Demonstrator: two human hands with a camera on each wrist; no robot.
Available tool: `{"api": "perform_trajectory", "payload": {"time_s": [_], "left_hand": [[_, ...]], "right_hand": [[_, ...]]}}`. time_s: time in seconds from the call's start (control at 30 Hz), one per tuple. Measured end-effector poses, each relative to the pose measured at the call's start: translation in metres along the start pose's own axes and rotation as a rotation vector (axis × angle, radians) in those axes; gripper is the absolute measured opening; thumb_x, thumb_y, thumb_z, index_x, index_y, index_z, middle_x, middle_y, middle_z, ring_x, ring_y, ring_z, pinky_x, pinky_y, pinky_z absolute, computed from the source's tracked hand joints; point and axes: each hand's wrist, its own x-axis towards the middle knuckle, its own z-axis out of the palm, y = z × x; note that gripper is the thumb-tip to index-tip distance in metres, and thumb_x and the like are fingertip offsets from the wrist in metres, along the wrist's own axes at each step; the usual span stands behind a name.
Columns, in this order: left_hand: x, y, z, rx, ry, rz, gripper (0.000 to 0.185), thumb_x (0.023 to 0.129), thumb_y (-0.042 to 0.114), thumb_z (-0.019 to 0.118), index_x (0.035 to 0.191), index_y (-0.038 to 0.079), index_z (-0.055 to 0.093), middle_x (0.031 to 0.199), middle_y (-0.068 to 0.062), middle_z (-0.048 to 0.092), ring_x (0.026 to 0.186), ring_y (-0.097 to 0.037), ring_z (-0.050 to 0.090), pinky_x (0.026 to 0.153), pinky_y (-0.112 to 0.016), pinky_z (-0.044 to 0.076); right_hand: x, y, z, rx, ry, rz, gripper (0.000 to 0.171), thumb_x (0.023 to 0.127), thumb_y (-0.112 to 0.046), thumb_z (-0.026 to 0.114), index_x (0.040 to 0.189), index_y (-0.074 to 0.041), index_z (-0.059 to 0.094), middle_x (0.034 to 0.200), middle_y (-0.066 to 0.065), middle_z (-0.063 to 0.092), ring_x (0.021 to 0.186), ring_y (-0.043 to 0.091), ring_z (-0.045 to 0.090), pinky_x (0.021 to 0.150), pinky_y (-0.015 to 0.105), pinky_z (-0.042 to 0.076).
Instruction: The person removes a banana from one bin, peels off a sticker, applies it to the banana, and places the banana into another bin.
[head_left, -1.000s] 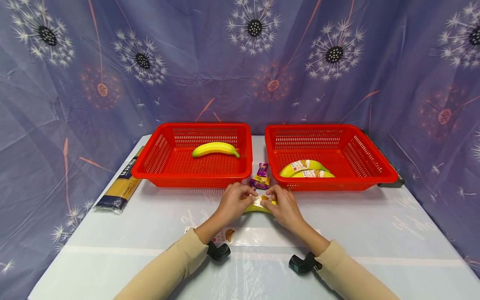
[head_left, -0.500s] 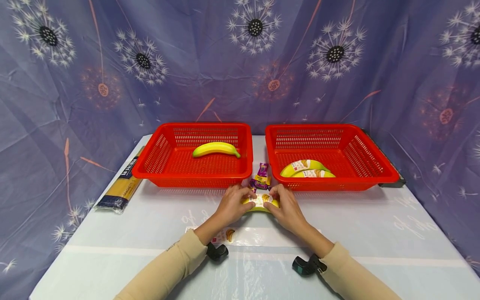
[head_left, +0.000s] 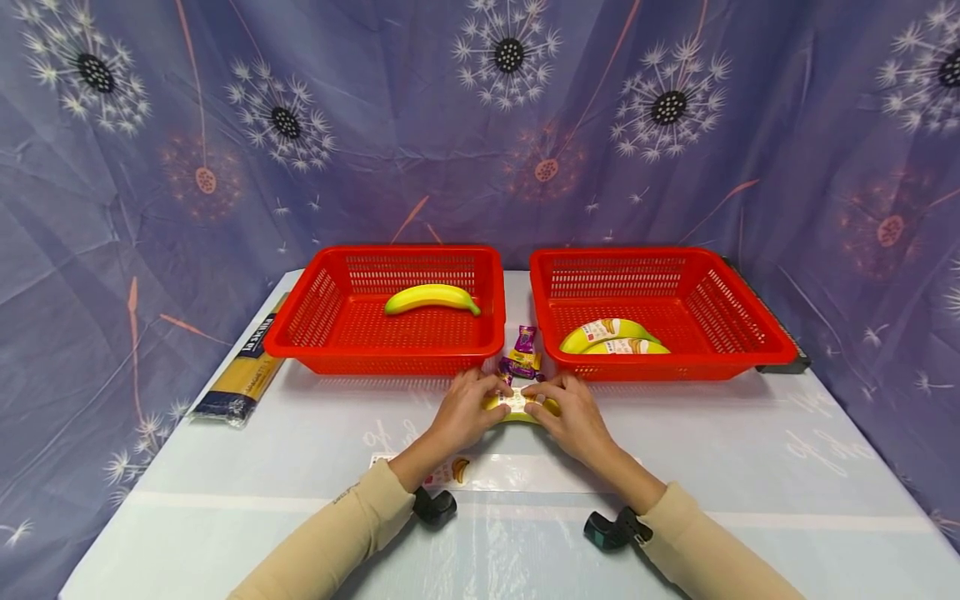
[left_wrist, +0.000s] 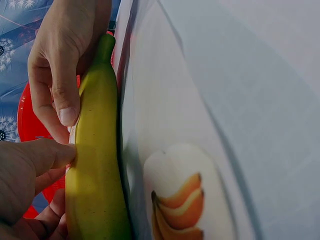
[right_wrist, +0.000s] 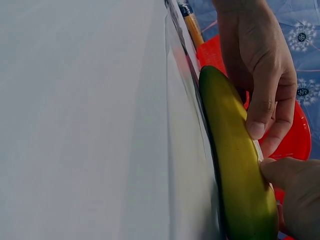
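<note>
A yellow banana [head_left: 519,418] with green ends lies on the table in front of the baskets. A white printed sticker [head_left: 516,401] sits on its upper side. My left hand [head_left: 463,408] holds the banana from the left, its thumb at the sticker's edge. From the right, my right hand [head_left: 573,414] grips it, thumb and fingertips on the sticker. Both wrist views show the banana [left_wrist: 97,150] lengthwise, with the thumbs close together on the sticker's edge. Nearer me lies a sticker strip [head_left: 525,474] with a banana print, partly covered by my arms.
The left red basket [head_left: 390,364] holds one plain banana [head_left: 431,298]. Two stickered bananas [head_left: 607,333] lie in the right red basket [head_left: 660,368]. Several small purple and yellow packets [head_left: 521,362] lie between the baskets. A spaghetti pack [head_left: 243,371] is at the left edge.
My right hand first shifted slightly right, uncovering more of the sticker. Its fingers then moved back left over the sticker. The left hand stays nearly in place.
</note>
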Motion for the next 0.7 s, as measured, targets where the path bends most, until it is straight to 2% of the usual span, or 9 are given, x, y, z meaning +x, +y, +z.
{"api": "perform_trajectory", "payload": {"time_s": [0.2,0.4,0.7], "left_hand": [[-0.001,-0.0005,0.0009,0.009,0.002,0.02,0.017,0.078,0.02,0.072,0.095,0.019,0.069,0.084,-0.002,0.054,0.083,-0.016,0.045,0.073,-0.027,0.034],[-0.0016,0.0017,-0.0009,0.065,-0.001,0.064,0.023,0.079,0.021,0.07,0.101,0.019,0.072,0.082,-0.002,0.051,0.081,-0.016,0.041,0.07,-0.026,0.031],[-0.0055,-0.0016,-0.0052,0.105,-0.035,0.079,0.033,0.081,0.025,0.07,0.111,0.012,0.071,0.091,-0.005,0.055,0.089,-0.019,0.048,0.077,-0.031,0.039]], "right_hand": [[-0.0007,0.0003,-0.0061,-0.032,-0.033,0.036,0.033,0.071,-0.028,0.081,0.102,-0.019,0.074,0.086,0.003,0.056,0.08,0.015,0.046,0.068,0.027,0.032],[-0.0012,0.0001,-0.0091,-0.048,-0.05,0.03,0.037,0.071,-0.027,0.082,0.105,-0.016,0.073,0.087,0.004,0.055,0.081,0.015,0.046,0.069,0.027,0.034],[-0.0042,0.0004,-0.0074,-0.056,-0.043,-0.003,0.037,0.071,-0.026,0.082,0.105,-0.017,0.073,0.089,0.003,0.055,0.082,0.015,0.046,0.071,0.028,0.035]]}}
